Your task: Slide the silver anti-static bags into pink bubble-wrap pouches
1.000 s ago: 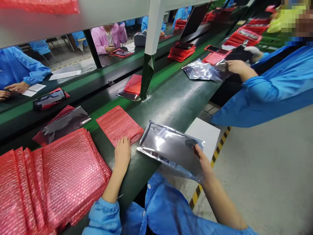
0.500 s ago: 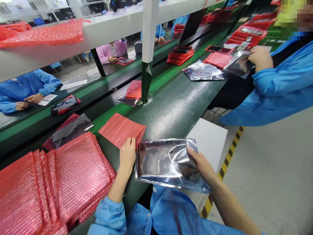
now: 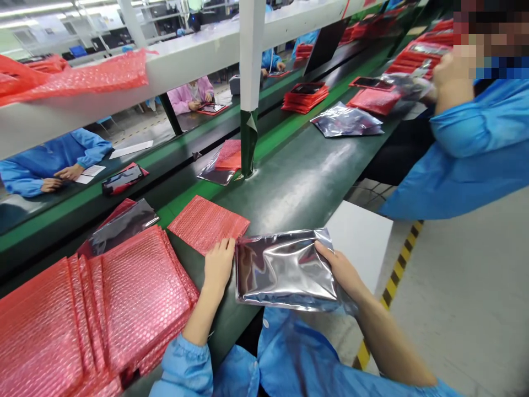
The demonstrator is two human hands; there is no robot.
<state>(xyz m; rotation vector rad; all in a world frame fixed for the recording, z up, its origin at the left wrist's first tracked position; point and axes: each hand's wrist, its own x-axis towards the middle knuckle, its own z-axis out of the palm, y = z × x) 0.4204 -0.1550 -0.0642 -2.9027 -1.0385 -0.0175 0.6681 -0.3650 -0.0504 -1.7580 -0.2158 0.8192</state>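
A shiny silver anti-static bag [image 3: 285, 270] lies across the near edge of the dark green bench [image 3: 301, 176]. My right hand [image 3: 339, 268] is closed on its right end, thumb on top. My left hand [image 3: 217, 266] rests at the bag's left edge, fingers curled over it, beside a red bubble-wrap pouch [image 3: 209, 222] lying flat on the bench. A fanned stack of red bubble pouches [image 3: 103, 309] sits to the left of my left arm.
A white upright post [image 3: 249, 82] stands mid-bench. A co-worker in a blue coat [image 3: 475, 143] works at the right with silver bags [image 3: 347, 121] and red pouches [image 3: 305, 96] nearby. A white sheet [image 3: 359, 237] lies by the bench edge. Other people sit across the line.
My right hand has swung the silver bag leftward and flat until its left edge met my left hand. The view tilted up slightly.
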